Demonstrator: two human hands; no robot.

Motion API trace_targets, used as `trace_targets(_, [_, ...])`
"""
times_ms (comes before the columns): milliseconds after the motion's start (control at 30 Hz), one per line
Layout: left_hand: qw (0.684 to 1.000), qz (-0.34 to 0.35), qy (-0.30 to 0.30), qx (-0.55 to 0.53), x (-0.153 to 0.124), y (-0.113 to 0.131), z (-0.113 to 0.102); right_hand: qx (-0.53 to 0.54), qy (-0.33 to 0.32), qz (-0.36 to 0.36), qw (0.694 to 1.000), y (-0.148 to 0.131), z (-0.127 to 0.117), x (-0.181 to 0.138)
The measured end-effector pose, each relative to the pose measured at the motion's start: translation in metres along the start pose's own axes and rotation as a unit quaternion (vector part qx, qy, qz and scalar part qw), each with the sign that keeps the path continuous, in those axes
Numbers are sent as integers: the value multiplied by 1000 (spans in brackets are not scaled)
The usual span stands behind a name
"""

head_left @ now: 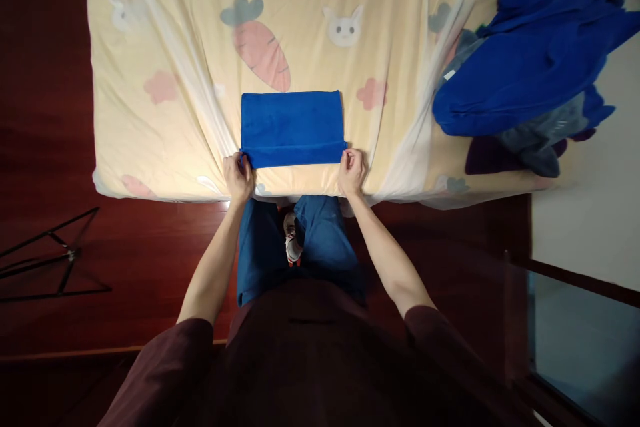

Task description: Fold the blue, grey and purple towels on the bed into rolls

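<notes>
A blue cloth (293,121) lies flat on the bed near its front edge, in a neat rectangle with a narrow folded strip along the side closest to me. At the strip's left end, my left hand (239,175) pinches the corner between thumb and fingers. My right hand (352,171) is closed on the corner at the opposite end. Both wrists rest close to the mattress edge. Whether the cloth is a towel or a garment cannot be made out.
The bed wears a yellow sheet (195,127) with carrot and rabbit prints under a thin, creased clear cover. A heap of blue and grey clothes (530,67) lies at the right. A black tripod's legs (65,255) stand on the dark red floor at the left.
</notes>
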State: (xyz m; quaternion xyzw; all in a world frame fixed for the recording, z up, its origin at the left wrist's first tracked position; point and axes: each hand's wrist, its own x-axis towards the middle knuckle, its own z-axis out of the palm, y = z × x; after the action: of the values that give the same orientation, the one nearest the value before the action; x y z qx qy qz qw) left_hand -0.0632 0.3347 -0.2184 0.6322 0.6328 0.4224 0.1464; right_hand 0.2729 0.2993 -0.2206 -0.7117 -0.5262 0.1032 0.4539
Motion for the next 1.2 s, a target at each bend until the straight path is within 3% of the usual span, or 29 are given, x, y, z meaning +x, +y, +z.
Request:
trace_targets(233, [999, 28, -9, 31, -5, 12, -7, -45, 6, -49, 998, -9, -8, 0])
trace_targets(433, [988, 89, -123, 25, -2, 16, -13, -103, -110, -130, 980, -11, -17, -2])
trace_targets(533, [983, 107, -146, 19, 2, 19, -12, -114, -143, -146, 972, -15, -18, 1])
trace_targets(933, [993, 42, -109, -3, 10, 30, -14, -98, -144, -104, 979, -20, -16, 10])
trace_targets(1200, [998, 1, -70, -6, 1, 11, -10, -55, -61, -65, 995, -3, -9, 2])
